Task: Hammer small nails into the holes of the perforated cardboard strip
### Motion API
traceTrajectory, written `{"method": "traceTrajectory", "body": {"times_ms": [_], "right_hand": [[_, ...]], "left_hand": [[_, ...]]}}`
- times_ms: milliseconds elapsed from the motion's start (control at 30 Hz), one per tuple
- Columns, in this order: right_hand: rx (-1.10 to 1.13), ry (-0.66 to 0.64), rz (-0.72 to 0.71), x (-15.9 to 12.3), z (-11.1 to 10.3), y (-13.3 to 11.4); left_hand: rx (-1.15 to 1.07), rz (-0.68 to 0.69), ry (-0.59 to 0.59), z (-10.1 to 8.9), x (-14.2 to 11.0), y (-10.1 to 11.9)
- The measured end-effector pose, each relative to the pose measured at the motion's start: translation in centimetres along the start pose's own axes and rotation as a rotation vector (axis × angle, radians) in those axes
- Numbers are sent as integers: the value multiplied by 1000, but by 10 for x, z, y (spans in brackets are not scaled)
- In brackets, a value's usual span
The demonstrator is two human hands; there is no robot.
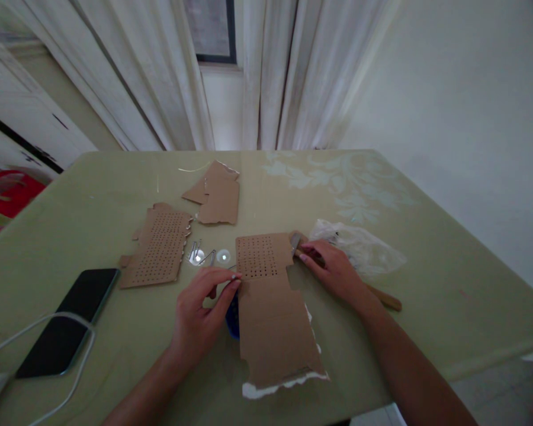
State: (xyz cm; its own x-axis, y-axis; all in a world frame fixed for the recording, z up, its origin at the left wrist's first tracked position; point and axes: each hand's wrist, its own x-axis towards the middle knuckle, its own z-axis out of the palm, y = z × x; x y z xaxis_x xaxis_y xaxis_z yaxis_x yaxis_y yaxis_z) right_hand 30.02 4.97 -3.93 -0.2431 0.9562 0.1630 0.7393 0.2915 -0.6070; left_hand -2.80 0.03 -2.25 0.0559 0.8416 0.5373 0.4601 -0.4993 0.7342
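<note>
Cardboard sheet on table, pinched at left edge by left hand; torn end near table edge. Wood-handled tool, head at right edge, gripped by right hand. Gap between sheet and right forearm.

I see my two hands: one left hand and one right hand. I count two cards full of holes, a middle card and a left card. The back card might be one bit or two; I can't tell. I count two round discs. The nails are too small to count. I see one tool, one bag, one phone and one table.
</note>
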Motion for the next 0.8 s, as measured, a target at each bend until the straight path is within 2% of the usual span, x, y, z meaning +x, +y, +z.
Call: {"method": "traceTrajectory", "body": {"times_ms": [333, 467, 633, 800], "right_hand": [[-40, -21, -7, 0, -1, 2], [-195, -57, 2, -1, -1, 2], [-468, -113, 38, -2, 1, -13], [-494, -108, 172, -2, -8, -17]], "left_hand": [[11, 0, 8, 0, 1, 2], [29, 0, 5, -1, 1, 2], [72, 1, 7, -1, 1, 3], [87, 55, 5, 0, 0, 3]]}}
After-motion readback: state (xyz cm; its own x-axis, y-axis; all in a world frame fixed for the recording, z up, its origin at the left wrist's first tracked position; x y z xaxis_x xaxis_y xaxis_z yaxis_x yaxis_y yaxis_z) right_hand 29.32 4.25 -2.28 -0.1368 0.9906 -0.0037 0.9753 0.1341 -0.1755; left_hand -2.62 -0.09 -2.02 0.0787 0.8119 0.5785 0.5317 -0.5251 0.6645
